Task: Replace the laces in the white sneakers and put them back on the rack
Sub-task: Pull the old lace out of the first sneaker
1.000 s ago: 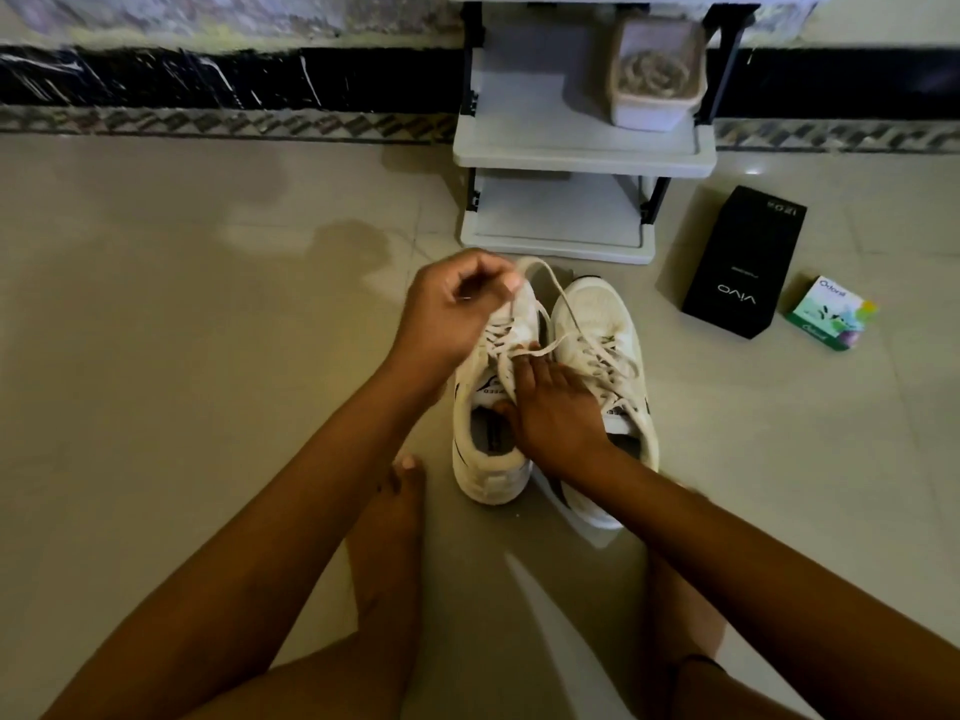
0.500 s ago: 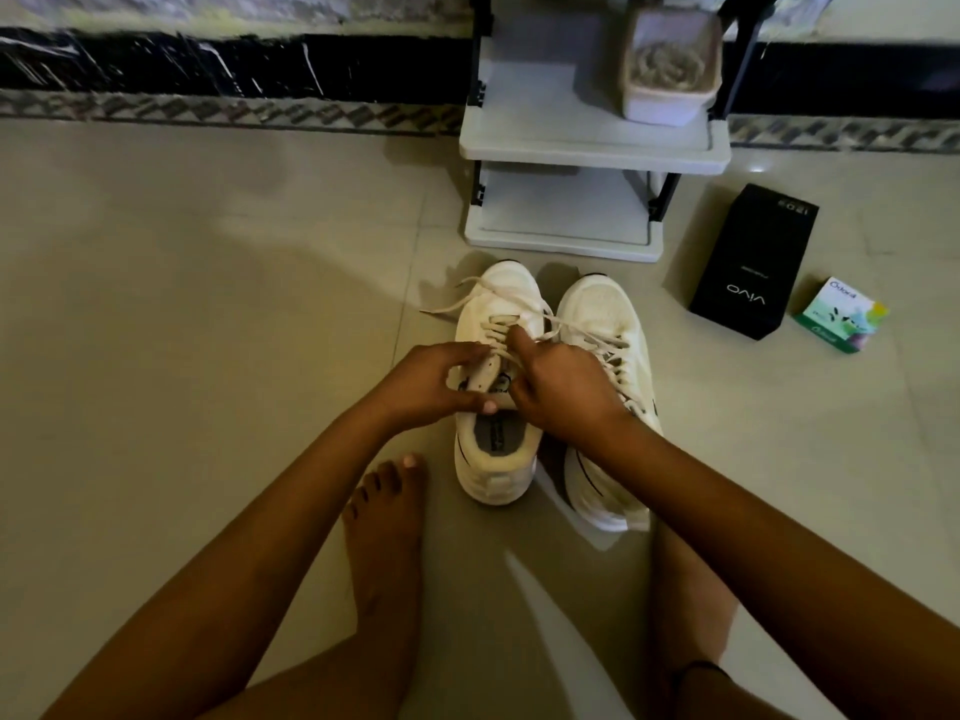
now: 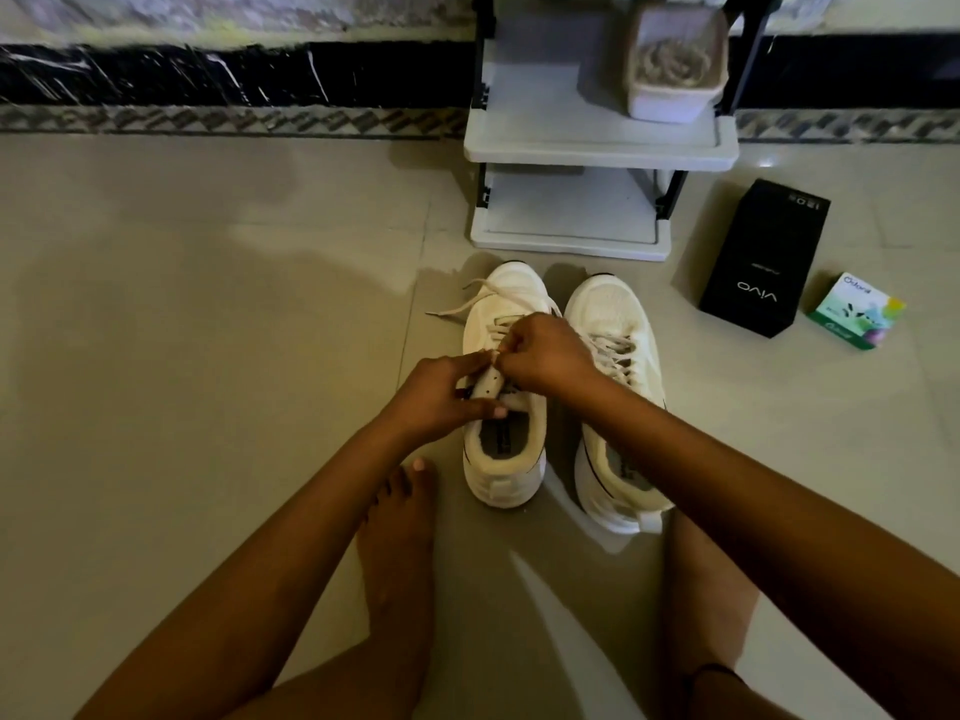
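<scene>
So the left hand (image 3: 447,394) has dropped from that high pull a second ago and now grips the eyelet flap of the sneaker (image 3: 503,459) in mid-frame. The right hand (image 3: 545,350) pinches the lace (image 3: 464,304) right at the eyelets (next hole, I'd guess). The shoe's on the floor (image 3: 208,356) just below the rack (image 3: 597,150), so lacing's only partway and shelving's a way off.
</scene>
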Available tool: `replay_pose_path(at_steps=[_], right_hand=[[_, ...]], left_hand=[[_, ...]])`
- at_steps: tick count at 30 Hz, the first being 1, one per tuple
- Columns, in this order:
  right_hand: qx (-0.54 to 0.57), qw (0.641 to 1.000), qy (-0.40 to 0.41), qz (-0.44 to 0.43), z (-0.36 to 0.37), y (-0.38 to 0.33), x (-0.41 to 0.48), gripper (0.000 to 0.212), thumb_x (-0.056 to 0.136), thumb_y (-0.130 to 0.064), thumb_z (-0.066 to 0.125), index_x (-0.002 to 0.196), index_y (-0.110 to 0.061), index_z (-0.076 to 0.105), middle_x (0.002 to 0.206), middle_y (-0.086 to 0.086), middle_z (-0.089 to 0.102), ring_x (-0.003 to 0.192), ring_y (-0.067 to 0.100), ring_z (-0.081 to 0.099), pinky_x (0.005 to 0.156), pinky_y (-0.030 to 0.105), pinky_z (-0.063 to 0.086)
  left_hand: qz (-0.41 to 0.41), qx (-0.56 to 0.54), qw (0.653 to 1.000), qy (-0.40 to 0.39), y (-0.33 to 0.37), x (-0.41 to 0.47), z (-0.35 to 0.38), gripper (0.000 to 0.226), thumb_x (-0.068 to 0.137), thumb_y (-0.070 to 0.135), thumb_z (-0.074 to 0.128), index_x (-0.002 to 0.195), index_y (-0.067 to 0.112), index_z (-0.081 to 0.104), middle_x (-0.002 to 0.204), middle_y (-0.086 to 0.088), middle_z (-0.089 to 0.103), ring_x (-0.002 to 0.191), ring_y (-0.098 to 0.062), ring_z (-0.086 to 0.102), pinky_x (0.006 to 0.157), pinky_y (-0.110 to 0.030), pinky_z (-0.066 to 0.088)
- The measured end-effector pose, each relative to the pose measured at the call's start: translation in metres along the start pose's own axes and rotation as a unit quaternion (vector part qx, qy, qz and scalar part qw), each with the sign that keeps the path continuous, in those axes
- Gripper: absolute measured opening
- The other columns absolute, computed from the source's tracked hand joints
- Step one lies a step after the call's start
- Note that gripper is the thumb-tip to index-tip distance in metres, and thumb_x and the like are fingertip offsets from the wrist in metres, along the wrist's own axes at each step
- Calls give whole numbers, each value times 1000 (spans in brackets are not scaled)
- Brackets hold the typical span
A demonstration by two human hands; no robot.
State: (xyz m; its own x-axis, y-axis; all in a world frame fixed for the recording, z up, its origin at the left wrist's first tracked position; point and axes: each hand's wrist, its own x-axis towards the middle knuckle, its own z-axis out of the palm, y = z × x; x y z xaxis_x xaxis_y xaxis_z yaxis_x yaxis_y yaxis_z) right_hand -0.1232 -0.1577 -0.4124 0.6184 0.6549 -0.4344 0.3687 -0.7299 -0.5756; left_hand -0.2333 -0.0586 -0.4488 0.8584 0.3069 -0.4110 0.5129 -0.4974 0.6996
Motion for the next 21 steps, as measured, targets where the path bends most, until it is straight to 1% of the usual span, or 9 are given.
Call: replay_pose_path(at_steps=[2,4,7,10,14,16,18,20,21], right_hand=[[179,982,1,66,8,3,0,11,85,-14,61,79,-5,64,74,8,60,83,27,62,74,37,50],[220,973,15,68,11,8,-1,10,85,-14,62,79,-7,65,75,7,60,84,27,62,76,37,50],[-22,998,28,-43,6,15,-8,13,85,-25,62,95,-17,65,93,0,58,92,20,58,72,29,44],[-281,945,91,-141,-2,15,-13,30,88,-33,55,112,-18,65,115,7,55,106,24,52,80,34,42],[-401,877,135,-228,2,12,-15,42,76,-39,70,106,-10,67,120,11,52,112,27,45,89,39,37],[-350,909,98,-202,4,11,-13,40,79,-37,66,108,-9,65,121,10,49,115,27,40,93,38,34],[-132,985,62,-92,1,6,-9,20,83,-26,60,92,-10,67,107,11,54,110,28,47,86,35,38],[108,994,9,20,0,7,-2,14,84,-17,57,81,-7,66,89,11,60,97,30,57,79,33,45],[150,988,-2,40,0,7,-2,13,84,-16,57,82,-7,66,88,13,63,95,30,59,81,35,47]], left_hand=[[6,0,1000,5,1,0,2,70,75,30,77,137,19,47,131,-7,58,121,-21,53,100,-32,46],[12,15,1000,6,2,1,4,71,75,30,77,138,20,46,131,-8,58,120,-23,54,99,-33,46],[10,33,999,-3,2,1,3,72,76,33,76,139,20,43,132,-10,56,121,-24,53,100,-37,45],[2,34,999,-7,1,0,3,75,77,35,74,142,19,40,136,-10,53,124,-25,51,102,-35,43],[-10,34,999,-20,2,-2,3,75,79,39,72,143,22,38,136,-8,54,123,-25,52,102,-36,44],[-8,43,999,-13,4,-3,3,74,78,40,72,143,22,40,133,-9,57,119,-25,55,100,-39,46],[-4,49,999,-5,5,-5,4,79,74,48,73,142,22,41,131,-8,58,117,-24,56,98,-41,46],[1,50,999,-3,5,-6,5,86,66,58,65,141,23,42,130,-5,60,116,-22,57,97,-42,47],[4,56,998,-2,5,-6,5,86,64,59,62,140,24,43,127,-5,61,114,-23,58,95,-42,48]])
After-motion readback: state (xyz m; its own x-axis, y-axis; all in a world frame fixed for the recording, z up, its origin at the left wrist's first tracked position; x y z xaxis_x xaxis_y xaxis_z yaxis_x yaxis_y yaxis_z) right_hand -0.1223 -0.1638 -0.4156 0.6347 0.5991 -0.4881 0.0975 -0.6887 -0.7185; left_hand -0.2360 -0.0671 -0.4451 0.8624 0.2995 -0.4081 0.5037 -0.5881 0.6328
